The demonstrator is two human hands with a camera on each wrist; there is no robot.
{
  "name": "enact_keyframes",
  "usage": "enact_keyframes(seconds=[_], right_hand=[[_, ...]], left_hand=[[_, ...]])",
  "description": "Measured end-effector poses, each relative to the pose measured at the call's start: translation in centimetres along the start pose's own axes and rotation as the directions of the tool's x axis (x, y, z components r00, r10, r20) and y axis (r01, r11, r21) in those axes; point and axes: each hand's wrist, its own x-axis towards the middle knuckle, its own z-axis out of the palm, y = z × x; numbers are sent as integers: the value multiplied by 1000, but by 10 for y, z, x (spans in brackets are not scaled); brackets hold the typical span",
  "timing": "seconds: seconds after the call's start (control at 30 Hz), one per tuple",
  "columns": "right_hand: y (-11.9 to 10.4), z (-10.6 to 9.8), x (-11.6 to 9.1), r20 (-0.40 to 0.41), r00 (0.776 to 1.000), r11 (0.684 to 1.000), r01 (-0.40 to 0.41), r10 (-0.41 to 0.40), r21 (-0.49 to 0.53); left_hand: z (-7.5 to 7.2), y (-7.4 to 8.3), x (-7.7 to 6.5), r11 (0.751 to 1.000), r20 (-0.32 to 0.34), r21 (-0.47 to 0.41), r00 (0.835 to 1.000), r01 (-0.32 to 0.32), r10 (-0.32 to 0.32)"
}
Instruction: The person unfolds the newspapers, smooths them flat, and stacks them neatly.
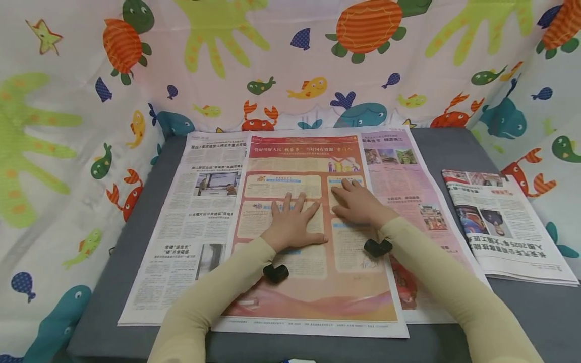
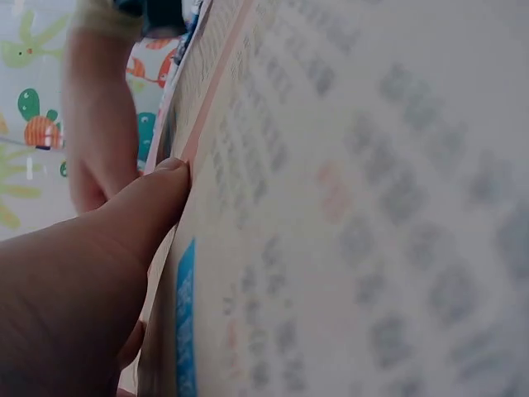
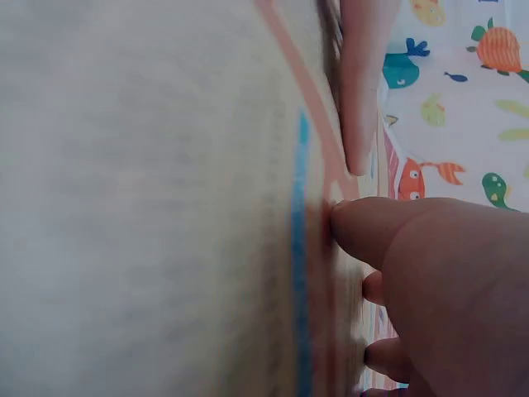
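A newspaper page with a red and orange print (image 1: 308,297) lies flat on top of other spread newspaper sheets. My left hand (image 1: 292,224) rests on its middle, fingers spread and thumb out to the right. To the right and slightly farther back, my right hand (image 1: 358,201) lies on the same page with its fingers pointing to the far left. In the left wrist view the left thumb (image 2: 161,194) touches the paper. The right wrist view shows the right thumb (image 3: 372,227) against the page, close to a fingertip of the left hand (image 3: 359,124).
Under the top page, a white newspaper sheet (image 1: 181,242) shows at left and a pink one (image 1: 399,181) at right. A folded newspaper (image 1: 508,227) lies at the right of the grey table (image 1: 104,312). A curtain with sea animals (image 1: 281,55) surrounds the back and sides.
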Motion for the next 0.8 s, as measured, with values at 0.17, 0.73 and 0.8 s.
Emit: enact_keyframes(seconds=[0.17, 0.73, 0.8], right_hand=[[10, 2, -26, -18, 1000, 999, -2, 2, 33], [28, 7, -74, -66, 997, 994, -31, 38, 102], [30, 8, -79, -75, 996, 994, -34, 42, 108]], left_hand=[[1, 4, 7, 1000, 3, 7, 1000, 14, -14], [-1, 12, 19, 999, 12, -38, 999, 35, -34], [0, 11, 21, 999, 11, -37, 999, 34, -34]])
